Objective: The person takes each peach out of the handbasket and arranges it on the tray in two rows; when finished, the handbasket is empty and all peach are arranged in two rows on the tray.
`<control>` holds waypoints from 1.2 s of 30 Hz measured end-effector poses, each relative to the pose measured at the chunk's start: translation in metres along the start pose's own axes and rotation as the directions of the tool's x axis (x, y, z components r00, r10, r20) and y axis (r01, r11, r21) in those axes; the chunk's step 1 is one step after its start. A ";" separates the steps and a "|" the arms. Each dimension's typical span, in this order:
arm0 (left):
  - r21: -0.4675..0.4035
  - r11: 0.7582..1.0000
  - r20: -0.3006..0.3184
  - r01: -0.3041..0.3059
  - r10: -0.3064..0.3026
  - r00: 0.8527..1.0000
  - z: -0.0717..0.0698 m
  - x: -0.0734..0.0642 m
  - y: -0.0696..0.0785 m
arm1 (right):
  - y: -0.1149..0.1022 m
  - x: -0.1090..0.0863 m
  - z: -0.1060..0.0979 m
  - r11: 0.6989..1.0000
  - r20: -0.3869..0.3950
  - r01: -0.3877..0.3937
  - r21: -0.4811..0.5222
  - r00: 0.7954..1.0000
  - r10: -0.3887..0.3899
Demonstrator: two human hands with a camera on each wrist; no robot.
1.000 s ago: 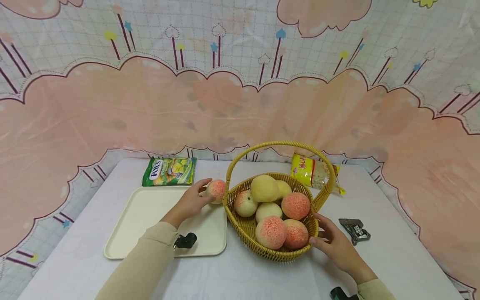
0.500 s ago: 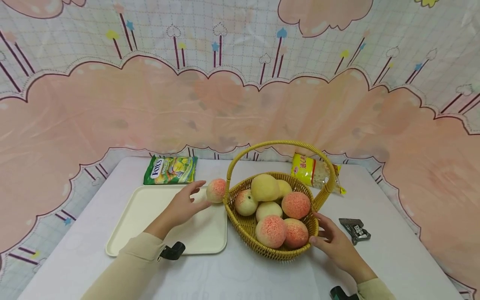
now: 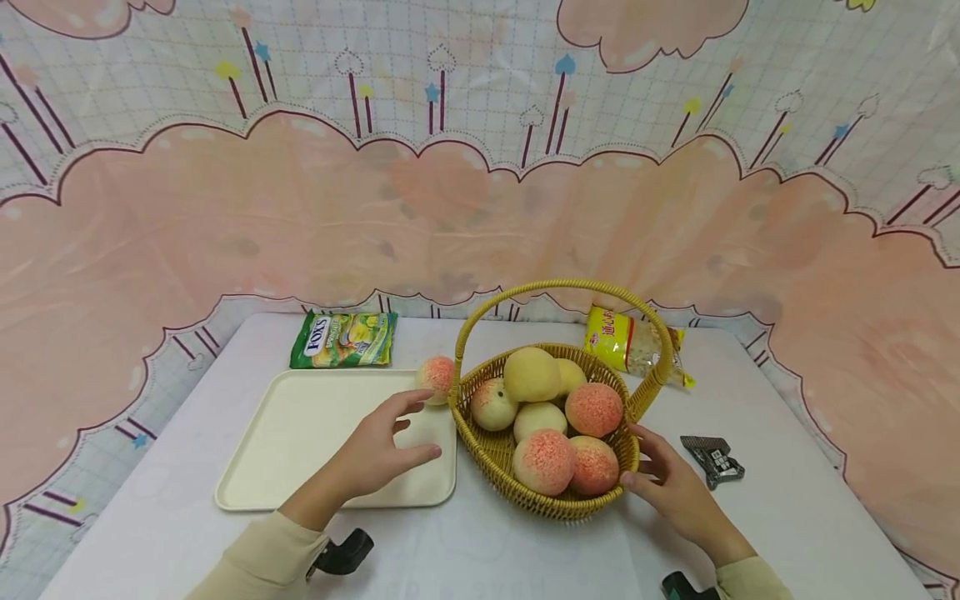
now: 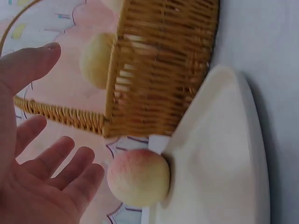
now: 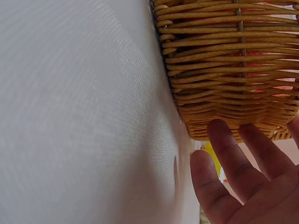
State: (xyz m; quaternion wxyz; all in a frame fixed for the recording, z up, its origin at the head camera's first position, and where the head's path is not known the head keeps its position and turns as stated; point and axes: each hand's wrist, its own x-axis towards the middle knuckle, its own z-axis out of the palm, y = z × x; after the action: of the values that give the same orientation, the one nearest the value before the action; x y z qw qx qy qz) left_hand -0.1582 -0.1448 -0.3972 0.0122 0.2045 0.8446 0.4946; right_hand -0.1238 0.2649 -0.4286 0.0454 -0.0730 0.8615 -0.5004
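Observation:
My left hand [image 3: 375, 450] hovers over the white tray [image 3: 292, 442], fingers spread and holding nothing. A pink-and-cream peach [image 3: 435, 375] sits at the tray's far right corner, beside the wicker basket [image 3: 491, 475]. The left wrist view shows a gap between my left fingers and that peach [image 4: 138, 178]. Several peaches, among them a red one [image 3: 594, 409] and a yellowish one [image 3: 532, 374], lie in the basket under its tall arched handle. At the basket's right side, my right hand [image 3: 678, 492] touches the rim and woven wall [image 5: 233, 79] with fairly straight fingers.
A green FOX'S candy bag [image 3: 343, 340] lies behind the tray. A yellow-and-clear food packet [image 3: 633, 343] is behind the basket. On the right rests a small black packet [image 3: 714, 462]. A patterned cloth [image 3: 337, 225] hangs behind the table.
My left hand has let go of the peach at the tray's corner and drawn back toward me with spread fingers. The right hand stays at the basket.

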 end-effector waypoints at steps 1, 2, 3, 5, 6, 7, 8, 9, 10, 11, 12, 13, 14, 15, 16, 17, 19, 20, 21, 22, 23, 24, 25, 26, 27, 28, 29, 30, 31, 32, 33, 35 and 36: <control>-0.008 1.000 0.005 -0.010 0.010 1.000 0.002 -0.001 0.003 | 0.000 0.000 0.000 1.000 0.000 0.000 0.001 1.000 0.000; -0.015 1.000 0.010 -0.021 0.021 1.000 0.005 -0.001 0.006 | 0.000 0.000 0.000 1.000 0.000 0.000 0.000 1.000 0.000; -0.022 0.999 0.015 -0.033 0.033 0.999 0.007 -0.002 0.009 | 0.001 0.000 0.000 1.000 0.000 0.000 0.000 1.000 0.000; -0.032 0.998 0.031 -0.058 0.059 0.998 0.013 -0.002 0.014 | 0.001 0.000 0.000 1.000 0.000 0.000 0.001 1.000 0.000; -0.034 0.997 0.039 -0.072 0.073 0.997 0.015 -0.001 0.017 | 0.002 0.000 -0.001 1.000 -0.001 0.001 0.000 1.000 -0.001; -0.037 0.996 0.045 -0.083 0.084 0.995 0.018 -0.001 0.019 | 0.002 0.000 -0.001 1.000 0.000 0.001 0.000 1.000 -0.001; -0.034 0.995 0.052 -0.098 0.100 0.994 0.020 0.000 0.022 | 0.002 0.000 -0.001 1.000 0.000 0.001 0.002 1.000 -0.001; -0.033 0.993 0.059 -0.109 0.111 0.992 0.023 0.001 0.024 | 0.003 0.000 0.000 1.000 0.001 0.000 0.003 1.000 0.000; -0.032 0.992 0.067 -0.119 0.121 0.990 0.025 0.002 0.027 | 0.003 0.000 0.000 1.000 0.002 -0.003 0.006 1.000 0.003; -0.029 0.991 0.074 -0.128 0.130 0.989 0.028 0.003 0.029 | 0.003 0.000 0.000 1.000 0.002 -0.005 0.007 1.000 0.005; -0.023 0.991 0.082 -0.135 0.136 0.987 0.030 0.004 0.031 | 0.003 0.000 0.000 1.000 0.002 -0.009 0.008 1.000 0.009; -0.018 0.990 0.092 -0.141 0.142 0.986 0.033 0.005 0.032 | 0.003 0.000 0.000 1.000 0.001 -0.012 0.010 1.000 0.012; -0.016 0.989 0.102 -0.144 0.145 0.984 0.035 0.006 0.034 | 0.003 0.000 0.000 1.000 0.002 -0.014 0.011 1.000 0.014; -0.018 0.989 0.109 -0.148 0.149 0.983 0.038 0.007 0.036 | 0.003 0.000 0.000 1.000 -0.002 -0.017 0.011 1.000 0.017; -0.024 0.988 0.115 -0.150 0.152 0.982 0.040 0.009 0.037 | 0.003 0.000 0.000 1.000 -0.001 -0.018 0.015 1.000 0.018; -0.043 0.988 0.122 -0.151 0.155 0.980 0.043 0.010 0.038 | 0.003 0.000 0.001 1.000 -0.004 -0.021 0.017 1.000 0.021; -0.095 0.984 0.136 -0.152 0.164 0.977 0.049 0.014 0.041 | 0.004 0.000 0.001 1.000 -0.004 -0.020 0.019 1.000 0.020; -0.124 0.981 0.144 -0.151 0.169 0.975 0.052 0.016 0.043 | 0.004 0.000 0.001 1.000 -0.004 -0.019 0.020 1.000 0.019; -0.146 0.978 0.152 -0.150 0.173 0.973 0.055 0.018 0.045 | 0.004 0.001 0.001 1.000 -0.005 -0.017 0.020 1.000 0.017; -0.163 0.976 0.163 -0.147 0.174 0.971 0.057 0.019 0.046 | 0.005 0.001 0.001 1.000 -0.005 -0.015 0.020 1.000 0.015; -0.174 0.974 0.173 -0.148 0.178 0.969 0.060 0.020 0.048 | 0.005 0.001 0.001 1.000 -0.005 -0.013 0.018 1.000 0.013; -0.171 0.974 0.182 -0.150 0.181 0.967 0.063 0.022 0.050 | 0.005 0.001 0.001 1.000 -0.003 -0.009 0.017 1.000 0.009; -0.161 0.975 0.189 -0.153 0.183 0.965 0.066 0.023 0.052 | 0.006 0.001 0.001 1.000 -0.004 -0.007 0.018 1.000 0.007; -0.147 0.976 0.194 -0.160 0.188 0.963 0.068 0.024 0.054 | 0.006 0.001 0.001 1.000 -0.005 -0.005 0.018 1.000 0.005; -0.134 0.978 0.198 -0.161 0.186 0.962 0.071 0.025 0.055 | 0.006 0.001 0.001 1.000 -0.005 -0.003 0.019 1.000 0.003; -0.123 0.979 0.201 -0.164 0.187 0.962 0.073 0.026 0.056 | 0.007 0.001 0.001 1.000 -0.007 -0.002 0.019 1.000 0.002; -0.113 0.980 0.203 -0.165 0.185 0.961 0.075 0.027 0.057 | 0.007 0.001 0.001 1.000 -0.005 0.001 0.020 1.000 -0.001; -0.101 0.981 0.206 -0.163 0.181 0.962 0.077 0.028 0.058 | 0.007 0.001 0.001 1.000 -0.005 0.003 0.021 1.000 -0.003; -0.086 0.983 0.207 -0.162 0.176 0.962 0.079 0.029 0.059 | 0.007 0.001 0.001 1.000 -0.006 0.005 0.022 1.000 -0.005; -0.070 0.985 0.207 -0.160 0.171 0.963 0.081 0.031 0.059 | 0.007 0.001 0.001 1.000 -0.008 0.006 0.021 1.000 -0.006; -0.056 0.986 0.209 -0.155 0.163 0.964 0.082 0.031 0.060 | 0.007 0.001 0.001 1.000 -0.009 0.007 0.022 1.000 -0.007; -0.024 0.988 0.210 -0.152 0.154 0.965 0.084 0.033 0.061 | 0.007 0.002 0.001 1.000 -0.008 0.008 0.024 1.000 -0.008; -0.011 0.988 0.210 -0.151 0.150 0.966 0.085 0.033 0.061 | 0.006 0.002 0.001 1.000 -0.009 0.009 0.022 1.000 -0.009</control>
State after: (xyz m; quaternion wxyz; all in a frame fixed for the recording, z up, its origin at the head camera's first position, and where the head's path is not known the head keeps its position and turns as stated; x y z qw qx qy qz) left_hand -0.1494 -0.0360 -0.3834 0.0634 0.3193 0.8220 0.4673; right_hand -0.1259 0.2670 -0.4347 0.0402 -0.0743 0.8558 -0.5103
